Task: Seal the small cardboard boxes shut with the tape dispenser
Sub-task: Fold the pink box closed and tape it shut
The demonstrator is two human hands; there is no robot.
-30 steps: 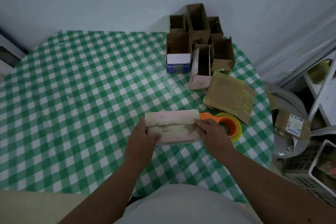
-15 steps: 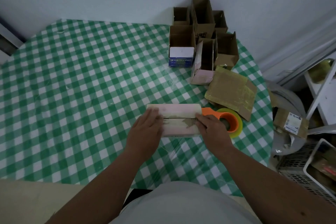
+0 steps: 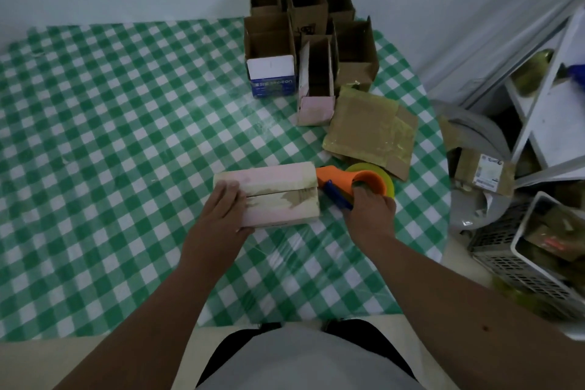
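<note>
I read the worktop (image 3: 95,152), covered in green check cloth, as the carrier of all task items. At its far edge, towards the right corner, stands the cluster of open boxes (image 3: 304,19): brown cartons with flaps up, one holding a blue-and-white packet, one pink carton lying open-mouthed. I judge none of these sealed. Just nearer along the right edge lies the flattened taped carton (image 3: 368,130), its surface glossy with tape; I cannot tell whether it counts as finished work.

Near the middle of the worktop, towards the near edge, lies the pink box (image 3: 278,193) in hand. Its two top flaps are folded down and meet along a lengthwise seam; I see no fresh tape strip across that seam, only worn patches.

The left hand (image 3: 226,215) rests on the box's left end, fingers straight, pressing the flaps down. The right hand (image 3: 368,210) lies just beside the box's right end, its grip curled round the tape dispenser (image 3: 354,182), orange with a yellow roll, whose nose touches or nearly touches the box end.

My judgement: flap closing done, taping of this box not yet begun, the far cluster entirely left.
</note>
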